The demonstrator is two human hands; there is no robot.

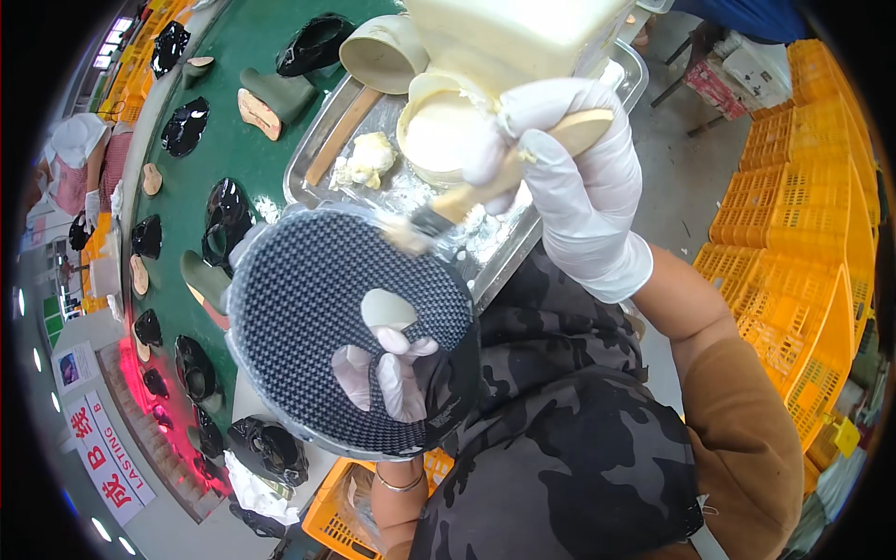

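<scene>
**Brush working glue onto a patterned shoe piece**

The right hand [579, 177], gloved in white, is gripping a wooden-handled brush [509, 177], fingers wrapped tight around it, its bristles touching the upper edge of a round black piece with a carbon-weave pattern [317, 308]. The left hand [387, 369], also gloved, is holding that piece from below, fingers closed through a hole at its centre. At twelve o'clock a metal tray [322, 159] is carrying a cream glue tub [439, 131]. At nine o'clock a green conveyor [252, 56] is bearing black shoe parts. Yellow crates [803, 187] are stacking up at three o'clock; a white rectangular sign with red characters [103, 462] is lying at seven o'clock.
</scene>
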